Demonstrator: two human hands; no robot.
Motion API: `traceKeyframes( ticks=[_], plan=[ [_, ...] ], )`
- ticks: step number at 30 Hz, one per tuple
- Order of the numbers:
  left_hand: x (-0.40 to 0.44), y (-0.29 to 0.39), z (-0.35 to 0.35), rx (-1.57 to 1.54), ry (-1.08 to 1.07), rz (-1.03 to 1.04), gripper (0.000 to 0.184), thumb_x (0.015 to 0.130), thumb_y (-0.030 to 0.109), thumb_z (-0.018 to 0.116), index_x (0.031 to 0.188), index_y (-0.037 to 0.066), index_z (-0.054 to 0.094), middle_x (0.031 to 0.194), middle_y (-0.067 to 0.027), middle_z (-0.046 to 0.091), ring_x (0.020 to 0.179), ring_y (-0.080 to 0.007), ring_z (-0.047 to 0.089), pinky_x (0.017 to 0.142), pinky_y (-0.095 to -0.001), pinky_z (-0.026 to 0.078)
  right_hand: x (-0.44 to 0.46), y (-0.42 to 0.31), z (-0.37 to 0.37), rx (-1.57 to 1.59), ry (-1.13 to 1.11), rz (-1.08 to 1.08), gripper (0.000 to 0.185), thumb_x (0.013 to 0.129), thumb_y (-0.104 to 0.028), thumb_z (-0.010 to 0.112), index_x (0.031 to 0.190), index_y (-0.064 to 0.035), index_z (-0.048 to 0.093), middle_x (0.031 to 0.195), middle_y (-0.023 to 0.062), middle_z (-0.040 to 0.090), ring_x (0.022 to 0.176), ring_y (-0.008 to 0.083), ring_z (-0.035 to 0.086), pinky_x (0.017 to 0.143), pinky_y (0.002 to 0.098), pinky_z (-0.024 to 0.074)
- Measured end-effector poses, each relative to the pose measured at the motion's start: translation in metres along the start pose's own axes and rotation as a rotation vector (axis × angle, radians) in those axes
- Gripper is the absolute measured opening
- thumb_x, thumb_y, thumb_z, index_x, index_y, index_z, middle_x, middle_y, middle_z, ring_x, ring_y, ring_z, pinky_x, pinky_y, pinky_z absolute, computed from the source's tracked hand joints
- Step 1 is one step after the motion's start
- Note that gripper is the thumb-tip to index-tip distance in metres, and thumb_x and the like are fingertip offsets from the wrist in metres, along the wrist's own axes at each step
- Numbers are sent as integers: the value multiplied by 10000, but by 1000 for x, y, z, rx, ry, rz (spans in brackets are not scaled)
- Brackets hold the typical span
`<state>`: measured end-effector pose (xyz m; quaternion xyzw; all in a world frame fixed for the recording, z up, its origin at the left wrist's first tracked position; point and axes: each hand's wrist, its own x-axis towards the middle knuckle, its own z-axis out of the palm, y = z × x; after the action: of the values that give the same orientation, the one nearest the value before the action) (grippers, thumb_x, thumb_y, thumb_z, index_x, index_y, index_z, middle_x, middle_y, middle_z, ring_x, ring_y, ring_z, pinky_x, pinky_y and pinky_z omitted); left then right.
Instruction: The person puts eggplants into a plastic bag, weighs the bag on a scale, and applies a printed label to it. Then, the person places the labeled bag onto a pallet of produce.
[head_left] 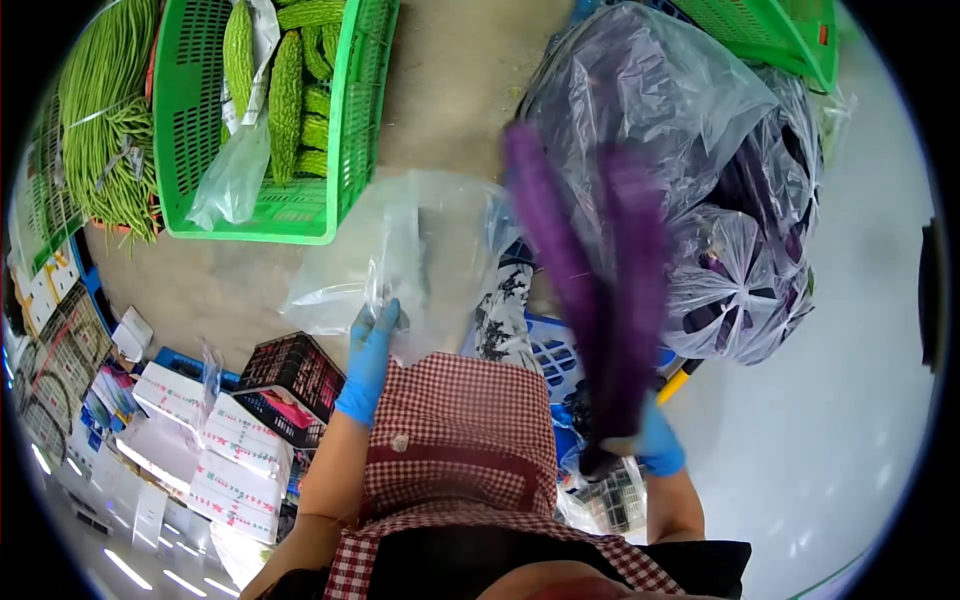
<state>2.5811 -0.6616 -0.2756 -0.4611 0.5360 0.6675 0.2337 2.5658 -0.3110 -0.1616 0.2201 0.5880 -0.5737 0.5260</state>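
My left hand (372, 350), in a blue glove, pinches the edge of a clear plastic bag (345, 265) that hangs open in front of my checked apron (465, 420). Long purple eggplants (636, 270), smeared by motion, rise from my right hand (660, 440). That hand wears a blue glove too and is wrapped round their lower ends; its fingers are partly hidden. Behind the eggplants lies a large clear bag (650, 90) with more dark eggplants in it. Below it sits a knotted bag (740, 300) of the same vegetable.
A green crate (335, 190) of bitter melons (286, 105) stands at the upper left, beside bundled long beans (105, 120). White printed boxes (235, 490) and a black crate (290, 375) are at lower left. Another green crate (770, 35) is at upper right.
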Motion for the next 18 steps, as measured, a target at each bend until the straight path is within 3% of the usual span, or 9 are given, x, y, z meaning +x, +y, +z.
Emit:
traceKeyframes(
  ticks=[3,5,7,11,12,13,14,15,18],
  plan=[
    [-3,4,-1,3,30,44,189,866,230,546,882,44,576,721,12,548,653,-51,470,596,-202,378,68,30,28,73,-186,-45,1044,514,-178,753,1364,-18,169,1303,127,356,1194,205,337,1005,323,249],
    [-8,-5,-7,18,32,80,212,873,225,536,914,20,574,723,12,535,654,-50,458,590,-204,378,121,33,40,-144,-286,-13,991,548,-153,727,1368,-26,184,1286,161,388,1164,217,390,982,293,287],
    [-13,-17,-17,175,-123,-24,224,872,218,535,938,8,573,716,4,540,649,-61,465,593,-206,389,174,59,55,-126,-275,30,934,588,-154,704,1361,-19,197,1249,162,424,1131,219,421,955,289,328],
    [-23,-19,-21,630,-382,-75,266,822,192,583,992,-14,580,770,-78,620,705,-90,552,630,-248,448,280,96,99,321,-58,196,710,711,-196,634,1298,-1,286,1148,158,499,1001,227,500,861,312,416],
    [-28,-25,-23,753,-427,-20,279,815,193,588,1000,-15,574,786,-99,629,714,-105,567,636,-263,454,333,133,113,531,-126,272,440,772,-229,561,1123,2,430,1003,149,552,865,220,534,778,320,439],
    [-30,-33,-27,695,-413,-38,287,805,194,593,999,-16,568,794,-116,628,710,-124,574,636,-275,456,372,167,124,748,-177,342,303,834,-262,487,947,6,573,859,140,605,729,214,568,695,329,461],
    [-33,-41,-33,639,-383,-51,296,794,195,598,999,-16,563,803,-133,627,707,-142,581,637,-287,459,351,122,135,563,103,194,327,836,-300,483,837,-3,619,805,136,611,716,223,567,678,347,459],
    [-33,-46,-36,583,-349,-63,305,784,197,602,998,-17,558,811,-151,626,703,-160,588,637,-299,461,367,130,145,484,161,73,360,821,-322,499,890,13,613,819,150,613,744,255,568,713,352,451],
    [-15,-55,-35,1053,-298,-70,312,753,187,617,981,-17,554,813,-162,620,691,-175,585,632,-313,462,428,158,165,-10,449,148,372,813,-325,502,875,29,601,844,150,606,771,270,557,733,343,444]
  ],
)
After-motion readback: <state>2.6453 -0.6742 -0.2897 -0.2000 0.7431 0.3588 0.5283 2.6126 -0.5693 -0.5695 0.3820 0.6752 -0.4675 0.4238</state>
